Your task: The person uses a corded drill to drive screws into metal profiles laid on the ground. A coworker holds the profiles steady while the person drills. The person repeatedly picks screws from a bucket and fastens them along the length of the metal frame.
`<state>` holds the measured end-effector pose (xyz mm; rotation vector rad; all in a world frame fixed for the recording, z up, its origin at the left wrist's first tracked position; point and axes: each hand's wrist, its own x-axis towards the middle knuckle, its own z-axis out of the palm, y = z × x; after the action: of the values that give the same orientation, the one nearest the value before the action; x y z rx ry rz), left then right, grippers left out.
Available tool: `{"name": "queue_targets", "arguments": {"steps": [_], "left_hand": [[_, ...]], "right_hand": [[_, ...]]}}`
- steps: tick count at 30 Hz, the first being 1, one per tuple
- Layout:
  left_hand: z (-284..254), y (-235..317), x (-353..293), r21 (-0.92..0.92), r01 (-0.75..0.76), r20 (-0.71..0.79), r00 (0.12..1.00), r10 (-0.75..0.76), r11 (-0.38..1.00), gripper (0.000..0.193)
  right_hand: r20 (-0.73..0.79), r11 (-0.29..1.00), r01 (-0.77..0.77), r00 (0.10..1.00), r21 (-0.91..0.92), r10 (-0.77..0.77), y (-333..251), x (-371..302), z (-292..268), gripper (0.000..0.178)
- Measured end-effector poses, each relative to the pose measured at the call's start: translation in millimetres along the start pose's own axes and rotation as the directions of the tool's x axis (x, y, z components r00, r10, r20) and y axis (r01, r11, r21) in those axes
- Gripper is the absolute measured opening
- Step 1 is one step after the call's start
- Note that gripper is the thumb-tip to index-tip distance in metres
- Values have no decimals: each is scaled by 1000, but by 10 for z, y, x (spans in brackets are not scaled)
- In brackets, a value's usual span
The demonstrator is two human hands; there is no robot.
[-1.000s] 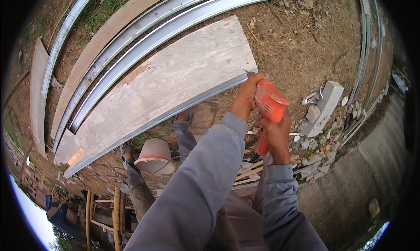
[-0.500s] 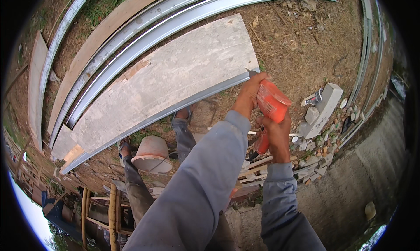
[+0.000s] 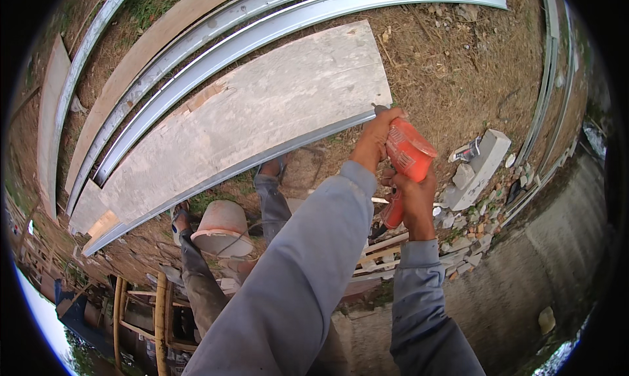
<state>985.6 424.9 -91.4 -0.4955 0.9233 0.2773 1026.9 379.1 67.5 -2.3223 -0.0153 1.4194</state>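
An orange-red power drill (image 3: pixel 410 150) is held in both my hands at the right end of a long pale board (image 3: pixel 262 107). My left hand (image 3: pixel 378 138) closes round the drill's front, just behind the chuck. The rear handle and trigger area are gripped by my right hand (image 3: pixel 417 196). The dark nose of the drill points at the board's near right corner; whether the bit touches or has entered it, I cannot tell. Along the board's near edge runs a grey metal channel (image 3: pixel 242 171).
Long metal channels (image 3: pixel 314 12) and a wooden plank (image 3: pixel 124 81) lie beyond the board. A dirty white bucket (image 3: pixel 223 228) stands near my feet. At right are a pale block (image 3: pixel 481 169), a crumpled tube (image 3: pixel 466 151) and rubble beside a concrete strip (image 3: pixel 563 212). Wooden strips lie below my right hand.
The view has shifted slightly, so the board's left end and the bucket sit a little further left. Both hands keep their hold on the drill at the board's corner.
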Motion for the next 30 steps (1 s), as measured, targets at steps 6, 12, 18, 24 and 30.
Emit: {"name": "queue_targets", "arguments": {"steps": [6, 12, 18, 24, 30], "left_hand": [[-42, 20, -9, 6, 24, -18, 1000, -24, 1000, 20], [-70, 4, 36, 62, 28, -37, 999, -26, 998, 23], [-95, -24, 38, 49, 5, 30, 1000, -6, 999, 19], [-126, -28, 59, 84, 23, -50, 999, -19, 996, 19], [-136, -56, 79, 9, 70, -59, 996, -69, 998, 19]], "right_hand": [[8, 997, 76, 997, 3, -76, 58, 13, 43, 56], [11, 999, -21, 1000, 37, 20, 34, -15, 42, 55], [-8, 1000, -25, 1000, 15, 26, 45, -5, 44, 54], [-10, 999, -5, 1000, 43, 5, 95, 3, 60, 54], [26, 999, -46, 999, 22, 45, 80, 76, 8, 56]]}}
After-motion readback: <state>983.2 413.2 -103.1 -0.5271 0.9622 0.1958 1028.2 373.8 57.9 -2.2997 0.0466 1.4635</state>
